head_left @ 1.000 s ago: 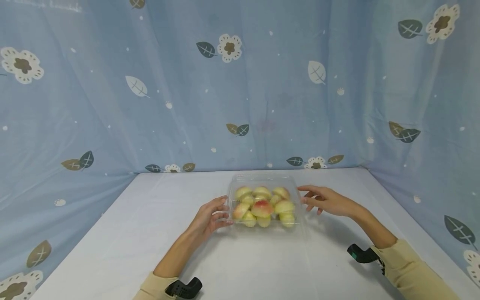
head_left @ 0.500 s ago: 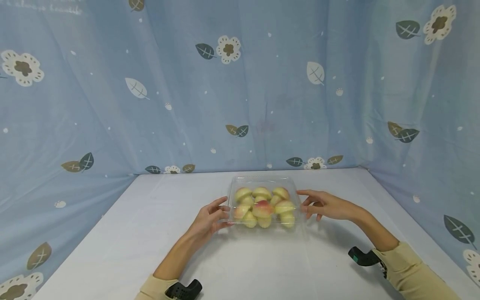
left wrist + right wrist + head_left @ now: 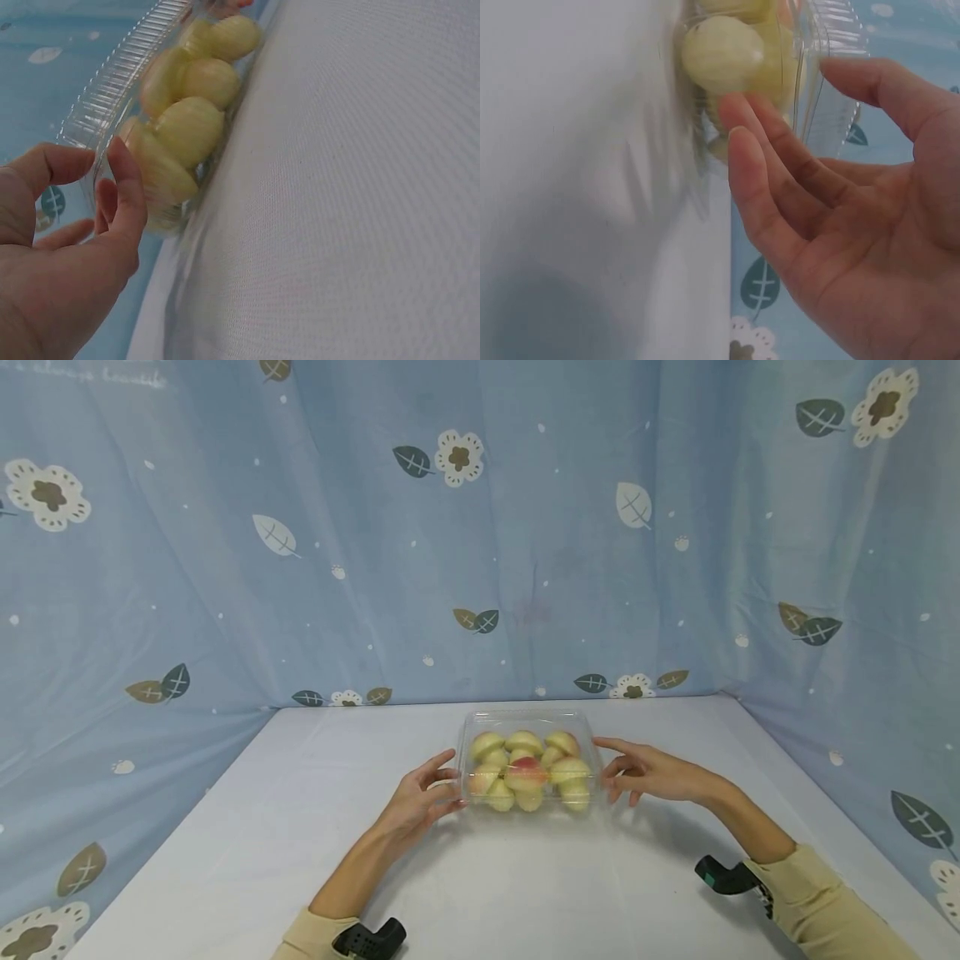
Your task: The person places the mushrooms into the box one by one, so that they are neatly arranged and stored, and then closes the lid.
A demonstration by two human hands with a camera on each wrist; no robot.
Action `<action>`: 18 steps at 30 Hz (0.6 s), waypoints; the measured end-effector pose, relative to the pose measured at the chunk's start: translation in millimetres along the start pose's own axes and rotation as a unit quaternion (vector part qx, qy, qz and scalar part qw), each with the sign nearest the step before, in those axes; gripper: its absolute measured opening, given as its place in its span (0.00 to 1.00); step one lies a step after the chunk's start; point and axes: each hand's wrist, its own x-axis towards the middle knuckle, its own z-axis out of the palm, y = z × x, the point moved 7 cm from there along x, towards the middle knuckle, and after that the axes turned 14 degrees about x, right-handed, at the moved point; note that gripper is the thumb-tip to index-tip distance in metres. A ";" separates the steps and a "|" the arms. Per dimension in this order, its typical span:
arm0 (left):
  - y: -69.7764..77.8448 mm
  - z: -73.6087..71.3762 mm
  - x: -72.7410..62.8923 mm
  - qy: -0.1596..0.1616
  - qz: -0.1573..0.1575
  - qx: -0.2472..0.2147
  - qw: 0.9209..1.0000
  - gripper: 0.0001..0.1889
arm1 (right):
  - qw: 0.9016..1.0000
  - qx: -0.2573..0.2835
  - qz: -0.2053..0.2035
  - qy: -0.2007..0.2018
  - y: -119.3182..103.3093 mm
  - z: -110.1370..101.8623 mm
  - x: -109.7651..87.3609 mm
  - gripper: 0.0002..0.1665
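A clear plastic clamshell box (image 3: 525,720) stands near the table's far side, between the two hands. It holds several pale yellow fruits (image 3: 527,777), some with a red blush; their exact kind is unclear. At the box's left side, my left hand (image 3: 412,800) touches the rim and wall with slightly bent fingers, its palm visible in the left wrist view. My right hand (image 3: 656,772) is at the opposite side, its extended fingertips at the wall and rim. In the right wrist view, the fingers (image 3: 748,169) look loosely bent. Whether the box's base is off the table cannot be made out.
The white tabletop (image 3: 525,885) reaches back to a blue patterned curtain (image 3: 360,568), which also hangs at both sides. Black wrist-worn devices, such as the right one (image 3: 726,874), sit below the tan sleeves.
My right fingers have lowered slightly along the box's side. The box's front has risen very slightly in the head view. My left hand keeps almost the same place.
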 end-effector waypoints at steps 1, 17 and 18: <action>0.0 -0.2 0.0 -0.001 0.001 -0.001 1.000 0.37 | 1.000 0.006 0.003 -0.003 0.2 1.0 0.1 0.44; -1.6 -2.4 -0.4 -0.002 -0.006 -0.009 1.000 0.39 | 0.994 0.104 0.032 0.001 7.6 8.1 4.9 0.49; -1.2 -2.1 -0.7 -0.005 -0.005 -0.007 1.000 0.39 | 0.994 0.107 0.030 0.002 8.0 8.1 4.9 0.49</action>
